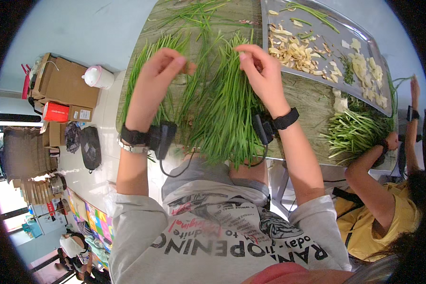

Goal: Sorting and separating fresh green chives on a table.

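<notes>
A large bundle of garlic chives [230, 106] lies on the wood-patterned table [301, 90], its leaf tips hanging over the near edge. My right hand [261, 67] is at the upper right side of this bundle, thumb and forefinger bent close together by the stalk ends. Blurred slightly, my left hand [159, 72] hovers over a second bundle of chives [136, 85] on the left, its fingers curled towards the thumb. Whether either hand pinches a thin stalk cannot be made out. Loose chives [195, 16] lie scattered beyond both hands.
At the upper right, a metal tray [291, 72] holds peelings and trimmed bits. Another chive bundle [355, 131] lies below it, beside a co-worker's arm [367, 159]. Cardboard boxes [65, 81] and a white bin [101, 78] stand on the floor to the left.
</notes>
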`<state>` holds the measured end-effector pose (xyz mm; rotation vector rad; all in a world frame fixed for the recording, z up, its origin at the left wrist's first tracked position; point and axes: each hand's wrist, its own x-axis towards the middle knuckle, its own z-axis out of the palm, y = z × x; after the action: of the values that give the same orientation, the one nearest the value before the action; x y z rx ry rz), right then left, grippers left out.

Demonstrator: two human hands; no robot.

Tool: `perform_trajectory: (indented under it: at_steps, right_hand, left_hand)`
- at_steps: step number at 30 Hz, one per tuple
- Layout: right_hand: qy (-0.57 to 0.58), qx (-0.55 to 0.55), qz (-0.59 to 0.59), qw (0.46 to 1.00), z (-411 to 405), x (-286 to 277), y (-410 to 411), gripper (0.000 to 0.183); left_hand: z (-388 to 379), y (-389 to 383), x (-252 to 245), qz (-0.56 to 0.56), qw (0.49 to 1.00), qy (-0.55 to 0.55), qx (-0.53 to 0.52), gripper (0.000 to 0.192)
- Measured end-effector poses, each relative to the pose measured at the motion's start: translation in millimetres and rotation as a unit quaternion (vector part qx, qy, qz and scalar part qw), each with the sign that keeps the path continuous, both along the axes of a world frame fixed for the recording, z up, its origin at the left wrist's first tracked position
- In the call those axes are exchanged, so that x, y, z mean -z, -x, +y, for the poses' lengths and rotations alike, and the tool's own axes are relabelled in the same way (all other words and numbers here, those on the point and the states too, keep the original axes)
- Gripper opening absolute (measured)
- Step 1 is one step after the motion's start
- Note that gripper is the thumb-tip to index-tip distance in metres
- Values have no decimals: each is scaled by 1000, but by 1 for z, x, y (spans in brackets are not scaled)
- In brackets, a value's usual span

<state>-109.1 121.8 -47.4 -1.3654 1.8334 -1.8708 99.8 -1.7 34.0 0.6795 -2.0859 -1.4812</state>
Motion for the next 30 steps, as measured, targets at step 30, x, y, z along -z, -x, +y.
perform_trajectory:
  at_steps: [30]
  right_hand:
    - [-2, -208, -266, 941, 9, -16, 4, 28]
  left_hand:
    - [55, 20, 22, 63, 941, -302, 139, 30]
